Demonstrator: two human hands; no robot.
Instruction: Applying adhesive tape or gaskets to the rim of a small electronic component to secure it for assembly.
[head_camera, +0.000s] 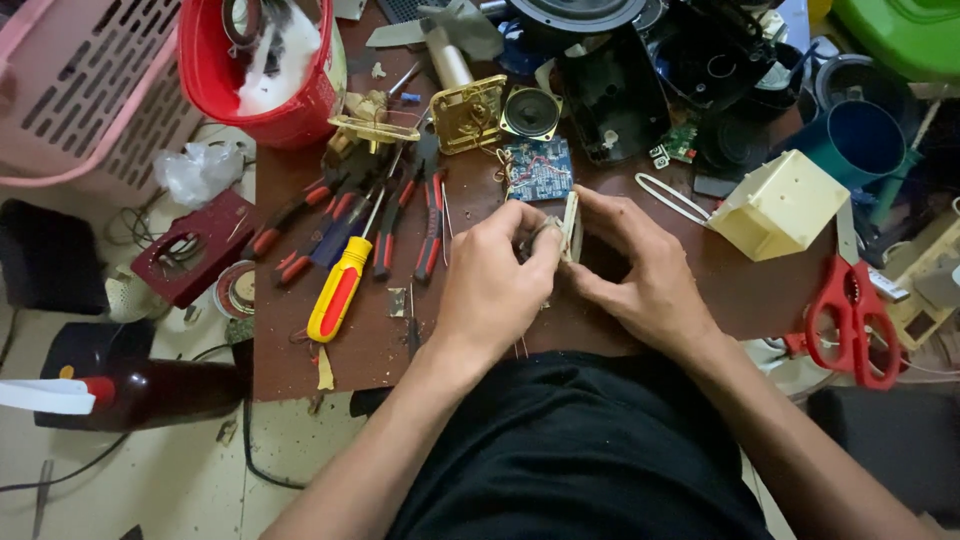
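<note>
Both hands meet just above the lap: the left hand (490, 285) and right hand (640, 270) together pinch one small cream part (568, 228) at the worktop's (370, 340) near edge. The work looks mid-way, the part still gripped. Just beyond the part lies one blue circuit board (538, 168); left, one yellow screwdriver (340, 288); right, one cream box (778, 205) and one pair of red scissors (850, 315).

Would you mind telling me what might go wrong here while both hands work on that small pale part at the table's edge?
1. The small pale part, pinched between left hand and right hand, sits over the lap, so a slip may drop it.
2. Its thin wires run to the blue circuit board; pulling could tear them.
3. The red scissors overhang the table edge and might fall.
</note>
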